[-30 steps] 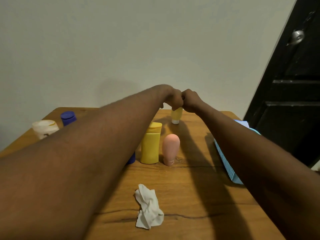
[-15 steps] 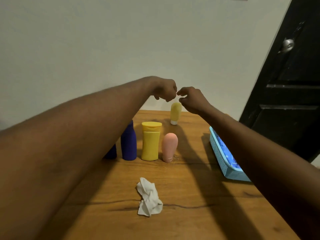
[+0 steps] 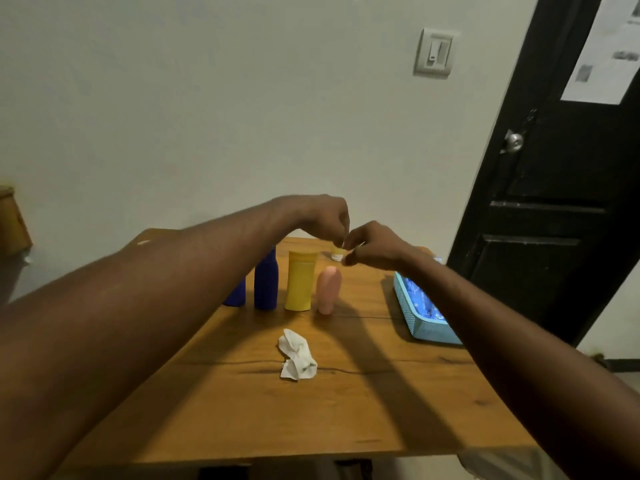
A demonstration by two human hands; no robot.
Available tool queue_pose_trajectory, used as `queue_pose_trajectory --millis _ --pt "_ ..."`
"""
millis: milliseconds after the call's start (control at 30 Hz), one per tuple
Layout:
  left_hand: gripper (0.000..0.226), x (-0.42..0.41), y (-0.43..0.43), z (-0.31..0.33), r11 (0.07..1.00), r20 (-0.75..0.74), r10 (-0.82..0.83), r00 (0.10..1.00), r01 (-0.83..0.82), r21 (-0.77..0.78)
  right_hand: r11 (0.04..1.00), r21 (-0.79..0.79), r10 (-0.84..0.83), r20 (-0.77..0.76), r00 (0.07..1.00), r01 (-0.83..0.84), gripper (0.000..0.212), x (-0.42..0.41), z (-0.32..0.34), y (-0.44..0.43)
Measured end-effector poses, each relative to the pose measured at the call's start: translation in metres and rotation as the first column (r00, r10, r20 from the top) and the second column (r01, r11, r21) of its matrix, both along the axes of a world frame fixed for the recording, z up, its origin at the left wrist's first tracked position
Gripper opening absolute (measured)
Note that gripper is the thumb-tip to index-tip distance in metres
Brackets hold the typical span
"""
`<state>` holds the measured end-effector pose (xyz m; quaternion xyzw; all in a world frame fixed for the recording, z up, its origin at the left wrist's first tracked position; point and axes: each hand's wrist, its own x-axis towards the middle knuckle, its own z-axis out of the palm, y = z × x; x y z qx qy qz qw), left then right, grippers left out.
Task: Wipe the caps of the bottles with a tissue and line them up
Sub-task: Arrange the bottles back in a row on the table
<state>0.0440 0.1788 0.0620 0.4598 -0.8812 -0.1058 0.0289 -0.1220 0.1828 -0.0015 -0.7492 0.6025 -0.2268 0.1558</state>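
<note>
Bottle (image 3: 336,252) half hidden behind left hand (image 3: 325,216), right hand (image 3: 375,247); grip unclear; tray (image 3: 427,329) near.

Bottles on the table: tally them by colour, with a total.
Blue: 2 (tall blue bottle, short blue bottle)
Yellow: 2 (large yellow bottle, small yellow bottle)
Pink: 1 (pink bottle)
Total: 5 in view

Left hand (image 3: 322,216), right hand (image 3: 375,247) barely apart now

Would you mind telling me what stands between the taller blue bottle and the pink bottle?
In the head view, the yellow bottle stands upright between the taller blue bottle and the pink bottle, in the same row.
</note>
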Motion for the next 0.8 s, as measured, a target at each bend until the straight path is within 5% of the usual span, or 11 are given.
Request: queue_pose_trajectory --millis 133,333,800 --pt "0.03 -0.004 0.017 -0.019 0.998 0.104 0.033 0.994 -0.027 -0.065 0.999 -0.029 -0.021 -0.03 0.999 0.02 0.047 0.011 -0.03 0.009" --pt "0.015 -0.01 0.024 -0.043 0.986 0.217 0.105 0.971 -0.073 -0.151 0.996 -0.084 -0.03 0.046 0.998 0.034 0.035 0.019 -0.065 0.009" --pt "0.024 -0.008 -0.025 -0.019 0.98 0.101 0.134 0.986 -0.117 -0.16 0.978 -0.208 -0.01 0.102 0.995 0.031 0.011 0.013 -0.048 -0.039"
